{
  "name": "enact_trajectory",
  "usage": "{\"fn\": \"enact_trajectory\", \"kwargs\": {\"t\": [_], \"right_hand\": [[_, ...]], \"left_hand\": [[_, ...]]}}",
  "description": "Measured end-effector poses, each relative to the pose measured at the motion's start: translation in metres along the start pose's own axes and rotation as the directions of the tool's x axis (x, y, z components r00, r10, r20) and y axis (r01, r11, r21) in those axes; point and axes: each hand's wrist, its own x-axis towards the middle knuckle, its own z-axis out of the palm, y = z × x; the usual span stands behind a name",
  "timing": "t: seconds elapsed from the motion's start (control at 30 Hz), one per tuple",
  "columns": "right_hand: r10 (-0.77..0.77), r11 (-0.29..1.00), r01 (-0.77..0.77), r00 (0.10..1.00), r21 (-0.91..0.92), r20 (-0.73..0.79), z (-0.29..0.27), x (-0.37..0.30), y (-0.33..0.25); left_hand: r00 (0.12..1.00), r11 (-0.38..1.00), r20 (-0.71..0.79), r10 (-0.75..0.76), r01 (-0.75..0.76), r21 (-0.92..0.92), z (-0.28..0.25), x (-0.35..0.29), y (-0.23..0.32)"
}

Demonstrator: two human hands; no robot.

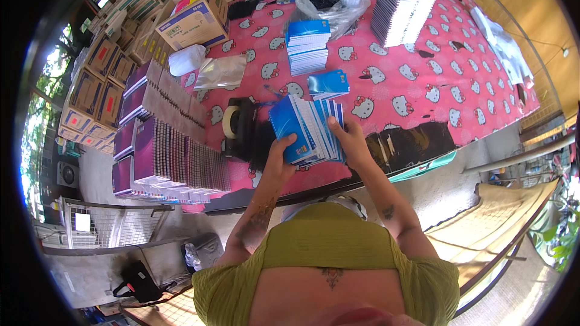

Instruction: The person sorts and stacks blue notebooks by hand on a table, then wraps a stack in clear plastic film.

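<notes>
1. Left hand (281,153) and right hand (353,141) both pinching a fanned batch of blue notebooks (293,128), over the tabletop (447,108) by its near edge.
2. Black tape dispenser (244,130) left of that, purple notebooks (145,148) piled along the left edge.
3. Short blue pile (328,83) just beyond, taller blue stack (307,48) behind it.
4. Toward the far edge: plastic bag (349,11), then red and green notebooks (396,19) to its right.

Blue notebooks (307,130), tilted, loosely fanned
</notes>
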Motion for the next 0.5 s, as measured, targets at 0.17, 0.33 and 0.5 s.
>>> {"fn": "enact_trajectory", "kwargs": {"t": [0.17, 0.33, 0.5], "right_hand": [[0.004, 0.997, 0.001, 0.998, 0.072, -0.068, -0.019, 0.007, 0.013], [-0.081, 0.989, 0.098, 0.986, 0.112, -0.143, -0.025, 0.005, 0.005], [-0.102, 0.957, 0.162, 0.965, 0.243, -0.243, -0.039, 0.028, 0.015]], "left_hand": [[0.999, 0.997, 0.006, 0.041, -0.042, 0.064, 0.017, 0.008, -0.005], [1.000, 0.997, -0.017, 0.011, -0.010, 0.078, 0.031, 0.008, 0.001], [0.997, 0.994, -0.065, 0.039, -0.033, 0.102, 0.033, 0.008, 0.008]]}}
